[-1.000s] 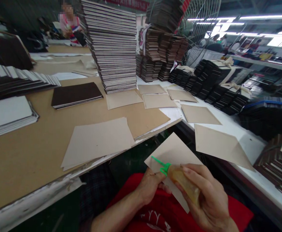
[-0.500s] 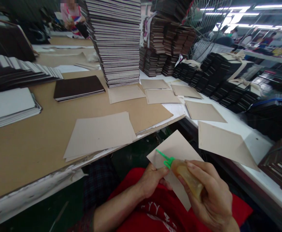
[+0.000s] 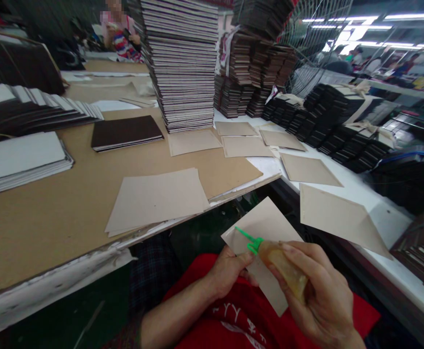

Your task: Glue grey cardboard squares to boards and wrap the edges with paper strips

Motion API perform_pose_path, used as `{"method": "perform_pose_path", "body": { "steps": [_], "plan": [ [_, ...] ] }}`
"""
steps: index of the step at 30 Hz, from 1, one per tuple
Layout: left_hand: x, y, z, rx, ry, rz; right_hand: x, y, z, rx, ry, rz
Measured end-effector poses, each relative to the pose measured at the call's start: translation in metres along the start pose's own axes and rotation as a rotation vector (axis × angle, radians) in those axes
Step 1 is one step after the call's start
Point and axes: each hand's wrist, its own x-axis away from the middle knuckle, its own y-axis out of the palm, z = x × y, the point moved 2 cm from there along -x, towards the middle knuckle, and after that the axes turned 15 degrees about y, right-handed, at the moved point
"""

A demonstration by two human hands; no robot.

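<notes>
My left hand (image 3: pixel 230 271) grips a beige cardboard sheet (image 3: pixel 266 220) by its near left edge, thumb on top, holding it tilted above my lap. In my right hand (image 3: pixel 317 286) is a glue bottle (image 3: pixel 283 266), amber and soft-looking, with a long green nozzle. The fingers wrap round the bottle, and the nozzle tip lies over the sheet's left corner; whether it touches I cannot tell. On the brown tabletop to the left rests a small stack of similar beige sheets (image 3: pixel 157 201). More single sheets (image 3: pixel 337 213) lie on the white table to the right.
A tall stack of boards (image 3: pixel 186 68) rises at the back of the brown table (image 3: pixel 81 208). Dark folders (image 3: pixel 126 133) and white-topped boards (image 3: pixel 19 157) lie left. Black bundles (image 3: pixel 328 116) line the right table. Another person (image 3: pixel 121 36) is in the background.
The whole view has shifted slightly, so the tables and stacks appear a little further right. Both hands keep their grip, and the nozzle stays near the same corner of the sheet.
</notes>
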Motion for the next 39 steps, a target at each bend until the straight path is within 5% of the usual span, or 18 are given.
{"method": "perform_pose_path", "body": {
  "steps": [5,11,17,22,26,33,39],
  "plan": [
    [0.000,-0.002,0.000,0.007,0.011,0.005,-0.002,-0.001,0.002,0.004,-0.032,-0.052],
    [0.005,-0.005,0.001,0.027,0.008,0.027,-0.010,-0.017,0.022,0.105,0.122,0.238],
    [0.006,-0.009,0.000,0.026,0.021,0.009,-0.010,-0.007,0.015,0.054,0.010,0.028],
    [0.006,-0.012,0.000,0.017,0.022,0.054,-0.009,-0.006,0.015,0.095,0.067,0.128],
    [0.004,-0.011,0.000,0.021,0.004,0.016,-0.008,-0.003,0.010,0.024,-0.033,-0.031],
    [0.008,-0.010,0.002,0.024,0.004,0.019,-0.014,-0.019,0.031,0.143,0.122,0.303],
    [0.011,-0.013,0.001,0.005,0.017,0.003,-0.014,-0.020,0.026,0.068,0.067,0.168]
  ]
}}
